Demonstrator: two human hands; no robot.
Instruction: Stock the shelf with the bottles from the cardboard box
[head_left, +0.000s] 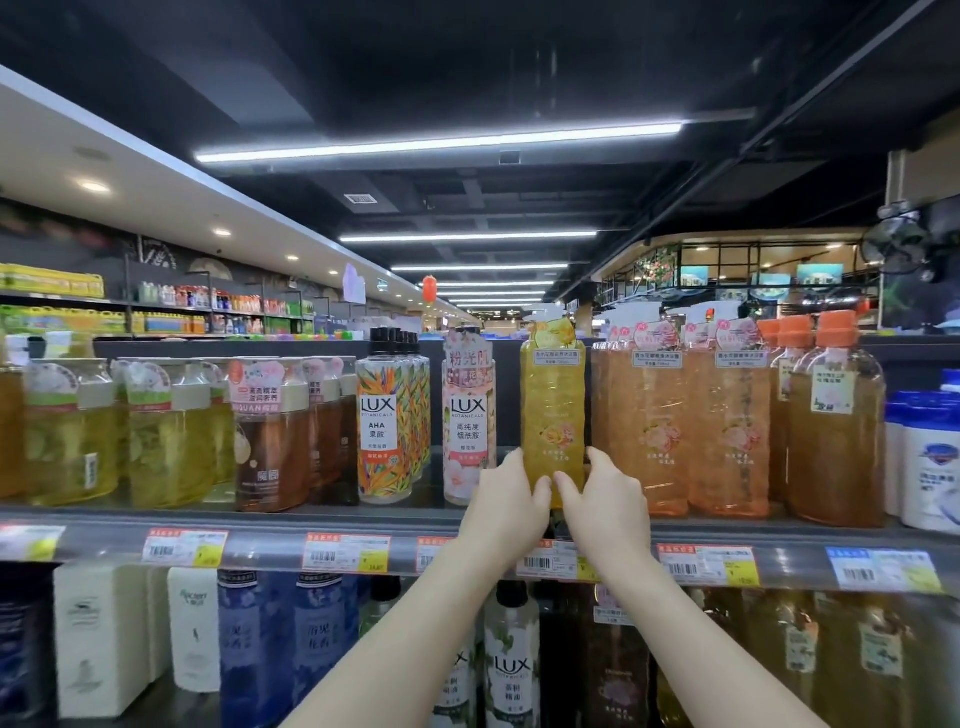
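Supermarket shelving fills the view under long ceiling strip lights, and on the top shelf (363, 519) a yellow pump bottle (552, 410) stands upright near the front edge. Both hands grip its lower part: the left hand (506, 499) wraps it from the left, the right hand (605, 501) from the right, fingers curled closed around the base so their tips nearly meet in front. Just left of it stands a pink LUX bottle (468, 421), then a LUX bottle with an orange flower print (387, 421). To the right, touching or nearly so — hard to tell — is a row of peach-coloured bottles (685, 426), followed by orange-capped bottles (834, 431). Price tags (345, 553) line the shelf's front rail. Below it, more bottles stand on the lower shelf, among them blue bottles (283, 639).
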